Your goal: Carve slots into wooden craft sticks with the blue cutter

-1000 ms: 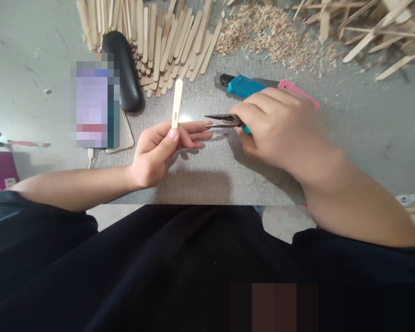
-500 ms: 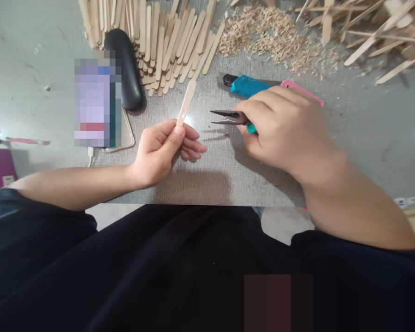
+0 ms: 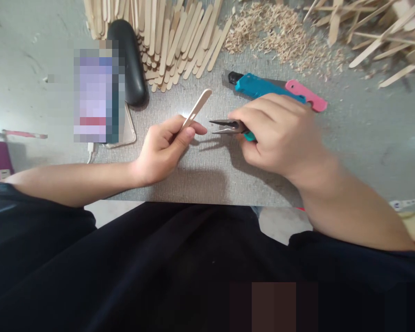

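My left hand (image 3: pixel 169 150) pinches the lower end of a wooden craft stick (image 3: pixel 199 104) between thumb and fingers. The stick tilts up to the right and shows a small slot near its middle. Facing it from the right, my right hand (image 3: pixel 276 133) is closed around needle-nose pliers (image 3: pixel 230 125) with green handles. The pliers' jaws are parted, with nothing between them, and point left, a short gap away from the stick. Just beyond my right hand lies a blue utility knife (image 3: pixel 259 85), partly hidden, with a pink tool (image 3: pixel 309 96) beside it.
Many craft sticks (image 3: pixel 174 41) are heaped at the back, with wood shavings (image 3: pixel 273 32) to their right. More sticks (image 3: pixel 376 41) lie scattered at the far right. A black case (image 3: pixel 127 64) and a blurred phone (image 3: pixel 93 97) on a cable sit at the left of the grey table (image 3: pixel 193 184).
My left hand has turned the craft stick, so its tip leans further right and the stick shows more edge-on. The pliers have lowered slightly towards me, still parted.
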Motion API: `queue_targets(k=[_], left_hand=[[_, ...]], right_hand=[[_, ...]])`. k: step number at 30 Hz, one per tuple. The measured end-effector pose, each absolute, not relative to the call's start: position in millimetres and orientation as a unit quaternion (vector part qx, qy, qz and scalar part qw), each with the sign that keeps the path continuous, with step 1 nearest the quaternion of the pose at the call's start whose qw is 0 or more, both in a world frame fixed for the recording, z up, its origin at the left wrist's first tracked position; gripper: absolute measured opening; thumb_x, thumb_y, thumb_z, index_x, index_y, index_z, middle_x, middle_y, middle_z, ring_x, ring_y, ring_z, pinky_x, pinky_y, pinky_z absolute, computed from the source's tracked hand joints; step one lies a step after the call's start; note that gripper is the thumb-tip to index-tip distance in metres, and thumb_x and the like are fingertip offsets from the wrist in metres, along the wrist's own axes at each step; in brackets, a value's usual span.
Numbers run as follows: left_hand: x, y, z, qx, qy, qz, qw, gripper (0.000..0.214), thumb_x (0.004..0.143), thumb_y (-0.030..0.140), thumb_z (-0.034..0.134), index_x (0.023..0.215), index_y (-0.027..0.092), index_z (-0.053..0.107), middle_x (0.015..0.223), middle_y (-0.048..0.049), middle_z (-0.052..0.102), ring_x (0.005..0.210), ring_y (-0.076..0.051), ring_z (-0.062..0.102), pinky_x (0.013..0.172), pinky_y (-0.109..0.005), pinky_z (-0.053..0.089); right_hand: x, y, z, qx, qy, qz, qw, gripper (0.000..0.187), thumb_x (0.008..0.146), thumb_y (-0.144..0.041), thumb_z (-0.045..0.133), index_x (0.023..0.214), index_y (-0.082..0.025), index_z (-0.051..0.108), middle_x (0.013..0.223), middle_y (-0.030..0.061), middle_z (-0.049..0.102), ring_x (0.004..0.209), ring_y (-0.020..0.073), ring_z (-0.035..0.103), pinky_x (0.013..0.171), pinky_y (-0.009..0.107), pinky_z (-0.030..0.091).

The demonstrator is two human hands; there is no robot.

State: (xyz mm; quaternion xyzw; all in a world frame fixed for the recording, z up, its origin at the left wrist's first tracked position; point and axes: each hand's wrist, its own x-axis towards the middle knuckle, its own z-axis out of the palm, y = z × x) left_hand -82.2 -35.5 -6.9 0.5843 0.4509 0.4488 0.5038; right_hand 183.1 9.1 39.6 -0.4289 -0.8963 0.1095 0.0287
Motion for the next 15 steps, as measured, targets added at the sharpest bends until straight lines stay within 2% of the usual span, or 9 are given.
queue_targets(k=[3, 5, 7, 10, 12, 15], left_hand=[[-83, -33, -7, 0.607, 0.450, 0.464, 0.461, 0.044, 0.111, 0.066, 0.074, 0.113, 0.027, 0.095, 0.095, -0.0090, 0.076, 0.098, -0.022, 0.072, 0.088, -0.038, 0.065], [-84, -34, -8, 0.606, 0.442, 0.472, 0.464, 0.045, 0.111, 0.066, 0.074, 0.117, 0.027, 0.095, 0.107, -0.0106, 0.080, 0.105, -0.022, 0.074, 0.094, -0.039, 0.066], [-84, -37, -9, 0.606, 0.432, 0.464, 0.481, 0.046, 0.113, 0.064, 0.071, 0.123, 0.026, 0.093, 0.104, -0.0090, 0.082, 0.095, -0.019, 0.075, 0.088, -0.036, 0.065], [-86, -42, -8, 0.614, 0.422, 0.437, 0.504, 0.052, 0.120, 0.062, 0.059, 0.132, 0.022, 0.089, 0.080, -0.0026, 0.077, 0.072, -0.014, 0.071, 0.079, -0.033, 0.062], [-87, -43, -5, 0.641, 0.428, 0.408, 0.489, 0.051, 0.122, 0.058, 0.053, 0.135, 0.021, 0.087, 0.066, 0.0019, 0.071, 0.061, -0.014, 0.067, 0.081, -0.036, 0.061], [-90, -43, 0, 0.724, 0.425, 0.341, 0.422, 0.044, 0.123, 0.049, 0.053, 0.133, 0.021, 0.086, 0.061, 0.0038, 0.072, 0.061, -0.015, 0.068, 0.093, -0.042, 0.057]], right_hand=[[185, 11, 38, -0.426, -0.898, 0.108, 0.034, 0.034, 0.107, -0.022, 0.050, 0.123, -0.027, 0.079, 0.120, 0.0151, 0.083, 0.122, 0.0409, 0.074, 0.103, 0.057, 0.059], [188, 13, 36, -0.423, -0.900, 0.101, 0.043, 0.034, 0.108, -0.024, 0.050, 0.127, -0.027, 0.078, 0.123, 0.0146, 0.085, 0.121, 0.0409, 0.075, 0.102, 0.056, 0.059], [192, 15, 34, -0.424, -0.899, 0.085, 0.066, 0.034, 0.108, -0.026, 0.052, 0.130, -0.026, 0.078, 0.123, 0.0146, 0.085, 0.118, 0.0400, 0.076, 0.100, 0.054, 0.059], [197, 17, 32, -0.443, -0.885, 0.070, 0.121, 0.032, 0.108, -0.033, 0.055, 0.128, -0.023, 0.079, 0.119, 0.0160, 0.084, 0.112, 0.0380, 0.078, 0.097, 0.051, 0.060], [199, 15, 34, -0.477, -0.860, 0.082, 0.163, 0.031, 0.113, -0.040, 0.052, 0.120, -0.026, 0.078, 0.111, 0.0133, 0.082, 0.106, 0.0348, 0.078, 0.096, 0.049, 0.061], [200, 9, 40, -0.486, -0.839, 0.116, 0.218, 0.031, 0.118, -0.048, 0.052, 0.108, -0.031, 0.075, 0.093, 0.0061, 0.077, 0.089, 0.0276, 0.074, 0.089, 0.045, 0.060]])
